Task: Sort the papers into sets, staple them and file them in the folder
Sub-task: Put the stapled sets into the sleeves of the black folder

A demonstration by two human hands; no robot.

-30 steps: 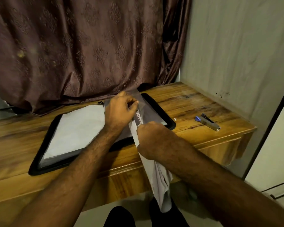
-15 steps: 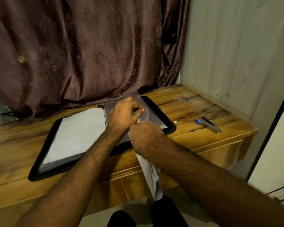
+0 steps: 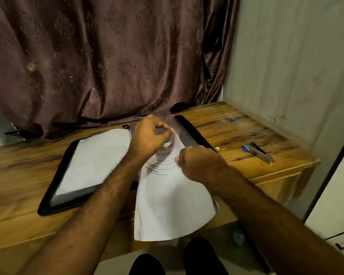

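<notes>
1. Papers (image 3: 173, 197): a second ago the set hung edge-on as a narrow strip below the desk (image 3: 236, 124) edge; now it is fanned out flat, printed face up, top end at the open folder (image 3: 54, 187), lower end overhanging the desk front.
2. Left hand (image 3: 149, 135): fingers curled, pinching the clear sleeve (image 3: 172, 121) of the folder's right half, as before.
3. Right hand (image 3: 199, 163): fingers closed on the right edge of the set; it has shifted right.
4. Judgement: set is lined up with the sleeve mouth; filing under way, not yet in.
5. Stapler (image 3: 258, 152) lies apart on the right, untouched.
</notes>
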